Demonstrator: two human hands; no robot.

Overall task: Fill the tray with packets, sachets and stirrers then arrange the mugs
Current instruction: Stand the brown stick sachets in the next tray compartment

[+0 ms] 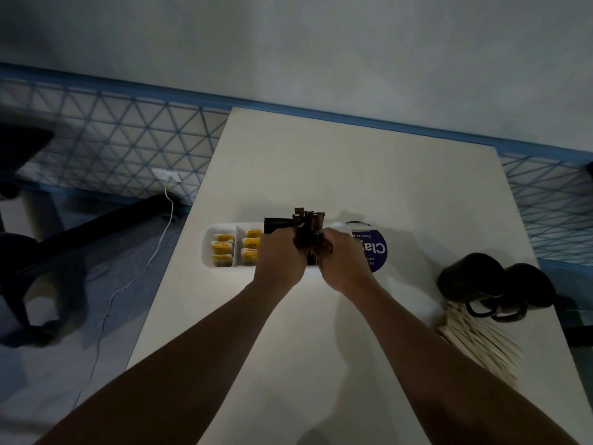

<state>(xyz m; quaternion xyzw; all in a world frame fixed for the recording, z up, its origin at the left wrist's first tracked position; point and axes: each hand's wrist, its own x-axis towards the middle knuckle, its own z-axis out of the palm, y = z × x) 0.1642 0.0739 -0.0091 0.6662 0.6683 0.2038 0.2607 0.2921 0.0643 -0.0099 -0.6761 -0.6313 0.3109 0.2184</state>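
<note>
A white divided tray point(208, 245) lies across the middle of the table. Its two left compartments hold yellow-labelled packets point(222, 252). Both hands grip one bundle of dark brown sachets point(307, 224) over the tray's middle: my left hand point(280, 255) on its left side, my right hand point(341, 258) on its right. The sachet tops fan out above my fingers. Two black mugs point(471, 279) lie on their sides at the right of the table. A pile of wooden stirrers point(478, 340) is spread in front of them.
A round purple label with white letters point(377, 252) lies on the table just right of the tray. The table point(321, 175) stands against a pale wall. Left of it are a dark chair base point(32, 252) and a white cable point(141, 271) on the floor.
</note>
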